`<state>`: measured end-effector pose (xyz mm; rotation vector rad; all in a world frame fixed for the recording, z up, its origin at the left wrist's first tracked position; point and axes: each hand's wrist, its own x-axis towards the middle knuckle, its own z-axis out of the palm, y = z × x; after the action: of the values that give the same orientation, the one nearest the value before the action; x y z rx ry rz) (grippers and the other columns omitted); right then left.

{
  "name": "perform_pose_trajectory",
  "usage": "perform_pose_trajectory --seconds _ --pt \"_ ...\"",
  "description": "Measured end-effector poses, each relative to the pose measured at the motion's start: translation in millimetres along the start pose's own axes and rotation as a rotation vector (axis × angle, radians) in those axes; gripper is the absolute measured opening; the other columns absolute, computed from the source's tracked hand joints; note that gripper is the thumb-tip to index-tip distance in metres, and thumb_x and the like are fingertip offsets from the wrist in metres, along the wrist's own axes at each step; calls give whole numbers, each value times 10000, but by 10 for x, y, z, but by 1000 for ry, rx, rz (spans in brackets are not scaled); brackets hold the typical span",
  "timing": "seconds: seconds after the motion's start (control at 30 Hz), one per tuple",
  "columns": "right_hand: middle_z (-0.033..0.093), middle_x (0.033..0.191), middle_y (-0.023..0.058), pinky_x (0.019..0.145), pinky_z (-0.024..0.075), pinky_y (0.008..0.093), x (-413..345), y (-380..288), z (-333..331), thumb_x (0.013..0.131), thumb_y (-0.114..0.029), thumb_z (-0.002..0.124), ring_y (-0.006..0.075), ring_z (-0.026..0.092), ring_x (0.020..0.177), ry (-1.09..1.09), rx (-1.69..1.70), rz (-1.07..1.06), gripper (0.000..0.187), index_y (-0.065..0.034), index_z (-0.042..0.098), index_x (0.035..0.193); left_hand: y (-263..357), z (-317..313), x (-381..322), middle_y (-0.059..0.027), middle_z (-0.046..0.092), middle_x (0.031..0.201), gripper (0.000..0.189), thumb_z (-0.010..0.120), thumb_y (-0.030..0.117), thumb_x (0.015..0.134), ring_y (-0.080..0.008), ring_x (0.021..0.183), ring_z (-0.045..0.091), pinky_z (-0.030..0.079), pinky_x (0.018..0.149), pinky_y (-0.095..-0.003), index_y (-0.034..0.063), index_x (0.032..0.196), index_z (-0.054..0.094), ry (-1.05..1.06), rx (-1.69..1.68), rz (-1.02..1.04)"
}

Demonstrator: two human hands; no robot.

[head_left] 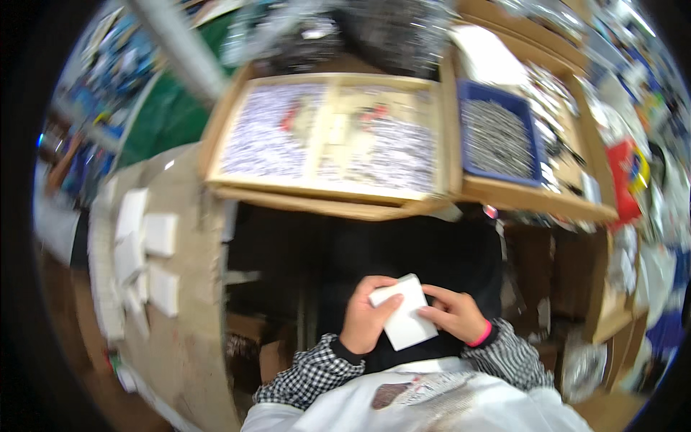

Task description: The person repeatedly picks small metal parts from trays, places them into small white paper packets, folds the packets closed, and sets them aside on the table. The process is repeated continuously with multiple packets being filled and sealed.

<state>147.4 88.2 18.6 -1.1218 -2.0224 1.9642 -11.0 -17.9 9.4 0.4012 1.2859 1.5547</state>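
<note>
A white rectangular card-like piece, perhaps a small stack or flat box (408, 321), is held over my lap between both hands. My left hand (368, 315) grips its left side, thumb lying on top. At its right edge, my right hand (454, 314) pinches it with thumb and forefinger. Beyond my lap stands a divided wooden tray (324, 186) holding many small pale pieces and a few red ones. The picture is blurred, so the small pieces cannot be told.
A blue plastic bin (502, 176) of small metal pieces sits in a cardboard box (540, 198) at right. White boxes or card stacks (160, 234) lie on the left table (197, 335). A metal post (178, 51) rises back left. Another person (56, 216) is at far left.
</note>
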Motion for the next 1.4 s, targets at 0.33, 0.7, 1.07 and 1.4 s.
perform_pose_trajectory --seconds 0.33,0.7,1.07,1.4 --pt "552 677 -11 432 377 169 134 44 101 893 -106 579 37 465 468 65 91 75 164 -7 612 1019 1377 -1015 -267 -118 607 1136 323 644 4 821 -217 1007 591 470 868 -322 40 1128 547 706 726 959" --pt "624 720 20 490 453 182 158 -253 56 888 -130 600 67 569 547 -61 -74 49 184 -13 652 1021 1841 -1725 -584 -147 562 1214 285 629 -47 785 -271 1135 521 380 987 -354 4 1059 569 1126 1140 1000" --pt "673 850 128 683 527 317 382 -1494 -951 867 -184 619 265 659 731 128 -540 -732 189 -49 661 991 932 -240 -37 -86 652 923 91 559 -5 890 -158 851 611 479 783 -261 -16 946 629 161 632 650" --pt "638 1037 166 837 472 348 1701 -1981 -2458 787 -482 656 270 611 972 849 -739 -155 572 23 586 1047 542 -59 9 -69 646 934 116 543 -1 905 -120 864 611 476 785 -227 -26 1002 602 -125 369 361"
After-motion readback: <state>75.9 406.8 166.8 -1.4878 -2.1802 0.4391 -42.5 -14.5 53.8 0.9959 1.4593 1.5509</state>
